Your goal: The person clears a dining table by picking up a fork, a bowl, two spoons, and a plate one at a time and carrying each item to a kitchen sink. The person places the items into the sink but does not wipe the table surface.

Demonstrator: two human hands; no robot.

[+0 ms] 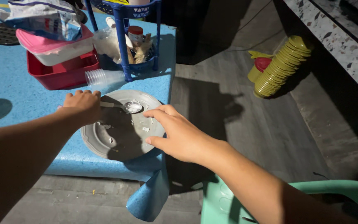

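1. The grey plate point(119, 139) lay at the near corner of the blue table point(17, 97), its rim reaching almost to the table's edge; white crumbs and smears were scattered over it.
2. A spoon point(127, 107) rested across the far half of the plate, its bowl toward the middle, its handle running left.
3. The left hand point(83, 105) was closed in a loose fist over the spoon's handle at the plate's far left rim; the right hand point(179, 132) lay open, fingers spread, thumb and fingertips touching the plate's right rim without clasping it.
4. By my judgement the step in hand was steadying the plate while the spoon was worked over the leftovers; the next move would call for a firm hold on the rim, since the plate sat close to the edge.
5. Behind stood a clear plastic cup point(100, 76) on its side, a red tray point(63, 70) under a pink-lidded tub point(52, 47), and a blue rack point(135, 37); a stack of yellow-green lids point(280, 66) lay on the floor; a green chair point(228, 203) stood near.
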